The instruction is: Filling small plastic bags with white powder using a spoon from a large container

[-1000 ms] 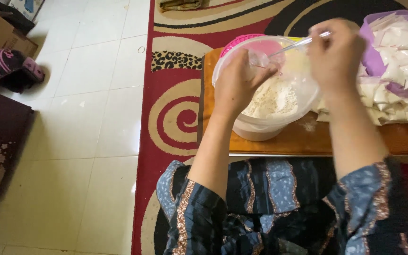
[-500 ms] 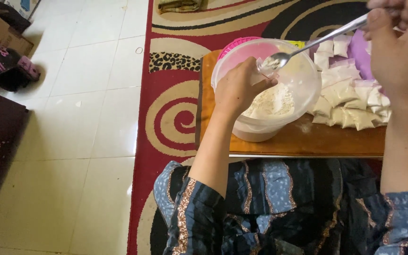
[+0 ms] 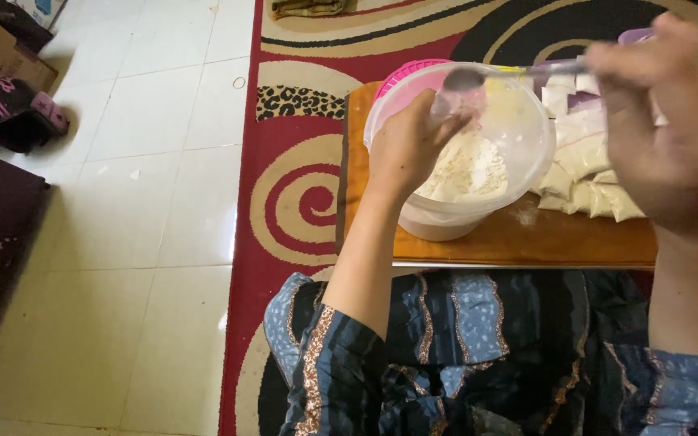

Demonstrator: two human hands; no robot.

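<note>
We see our left hand (image 3: 408, 149) over a round, translucent plastic bowl (image 3: 527, 157) of pale, clumpy powder (image 3: 468, 168), its fingers pinched shut on a small clear plastic bag (image 3: 456, 103) held at the bowl's near rim. Our right hand (image 3: 662, 121), blurred, grips the handle of a shiny metal spoon (image 3: 478, 79) whose long axis runs almost level across the bowl, its rounded end pointing left and resting just above the bag's mouth. The bowl sits on a smooth wooden board (image 3: 519, 238) on a patterned red rug (image 3: 300, 194), beside a heap of small filled white packets (image 3: 587, 173).
</note>
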